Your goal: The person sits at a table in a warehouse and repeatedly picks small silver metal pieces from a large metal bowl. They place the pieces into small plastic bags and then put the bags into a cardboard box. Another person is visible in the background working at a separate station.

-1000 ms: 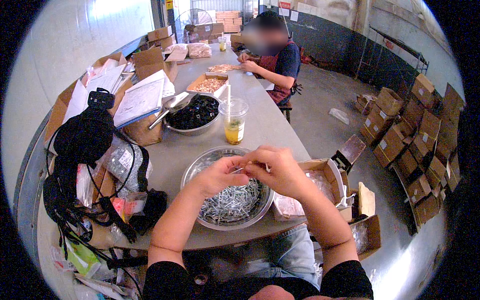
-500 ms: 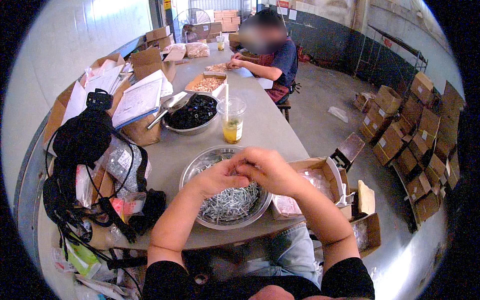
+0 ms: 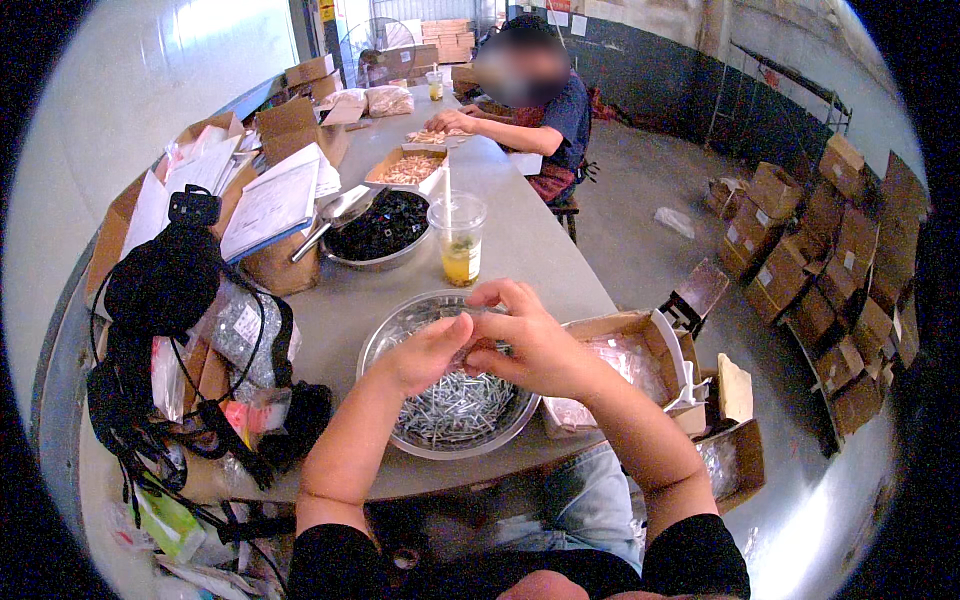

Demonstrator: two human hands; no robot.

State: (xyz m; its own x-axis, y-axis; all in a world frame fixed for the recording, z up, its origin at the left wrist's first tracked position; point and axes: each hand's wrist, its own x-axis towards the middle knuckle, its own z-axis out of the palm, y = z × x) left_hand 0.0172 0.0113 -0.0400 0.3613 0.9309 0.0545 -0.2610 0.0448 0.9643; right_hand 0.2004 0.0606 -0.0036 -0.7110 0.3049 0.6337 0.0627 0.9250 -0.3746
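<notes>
A round metal bowl point(image 3: 528, 418) filled with loose silver screws or nails point(image 3: 455, 408) stands on the table in front of me. Over its middle, my left hand point(image 3: 432, 352) and my right hand point(image 3: 522, 342) meet, fingertips close together. The left fingers are curled, with the thumb raised. On the right, the fingers bend toward the left hand, the upper one lifted away from the others. Whatever lies between the fingers is too small or too hidden to name. A shallow box point(image 3: 657, 342) of clear plastic bags point(image 3: 625, 368) sits beside my right forearm.
Beyond the bowl stands a plastic cup point(image 3: 460, 245) with a straw and yellow drink. Behind it are a bowl of black parts point(image 3: 378, 228) and a box of copper-coloured pieces point(image 3: 410, 168). Black straps and gear point(image 3: 160, 290) crowd the left. A co-worker point(image 3: 550, 130) sits at the far side.
My hands have drawn slightly apart, and the right fingers have opened and lifted from over the left ones. The co-worker's hand has shifted left over the table.
</notes>
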